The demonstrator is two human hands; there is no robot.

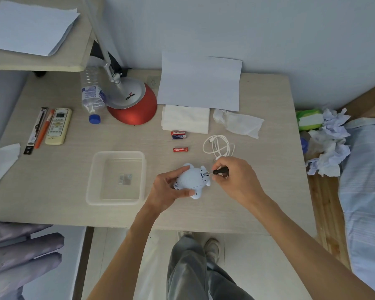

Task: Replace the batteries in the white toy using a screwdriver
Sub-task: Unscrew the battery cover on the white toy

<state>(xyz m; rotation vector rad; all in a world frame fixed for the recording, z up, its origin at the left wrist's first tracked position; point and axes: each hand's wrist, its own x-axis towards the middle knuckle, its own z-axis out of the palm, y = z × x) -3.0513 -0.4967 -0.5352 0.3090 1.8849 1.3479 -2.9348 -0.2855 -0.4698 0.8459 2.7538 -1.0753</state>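
Head view: the toy [192, 179] is toward the near middle of the surface [247, 204], held in the left hand [169, 188], whose thumb and fingers curl round its rounded body; whether it rests on the surface or is lifted off it I cannot tell. The right hand [236, 178] pinches the dark handle of the screwdriver [220, 171], and the thin tip meets a recess at the toy's right end. Whether the screw is going out or in cannot be read here. To do this turn well, I would keep the shaft in line with the screw, press in lightly while rolling the handle between the fingertips, and let the left hand stop the toy twisting. A screw this small probably drops easily, and the tub [117, 199] just left of the toy looks a sensible place for it. Three batteries [178, 135] lie beyond the toy, within reach.
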